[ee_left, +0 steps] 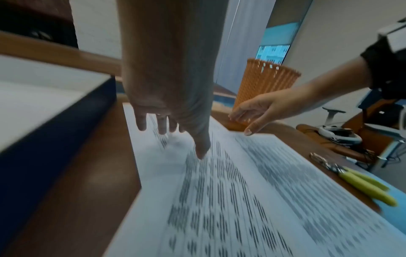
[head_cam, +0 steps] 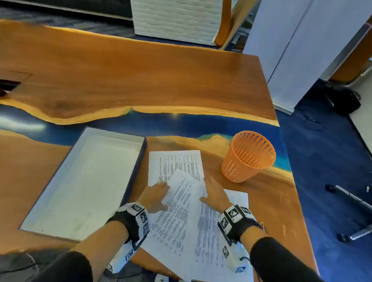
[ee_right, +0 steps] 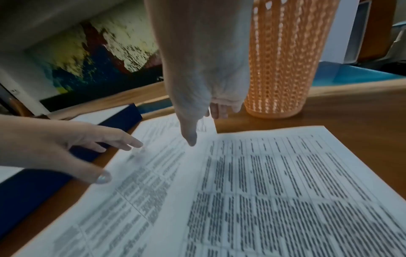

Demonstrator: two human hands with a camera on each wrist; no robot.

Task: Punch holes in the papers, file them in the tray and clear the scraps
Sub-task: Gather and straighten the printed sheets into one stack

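Tray (head_cam: 50,190) sits far left on the surface (head_cam: 141,75), lined white and holding no sheets that I can see, waiting for the filing. Next to it my left hand (head_cam: 155,196) hovers fingers-straight over the papers (head_cam: 177,215), clamped on nothing. The three sheets lie fanned and crooked, so I judge I'm squaring them first. My right hand (head_cam: 215,194) spreads flat on their right edge, grip apart too. The orange basket (head_cam: 247,157) stands close by for scraps. Only the left wrist view catches the yellow-handled punch (ee_left: 360,182) lying beyond the sheets.
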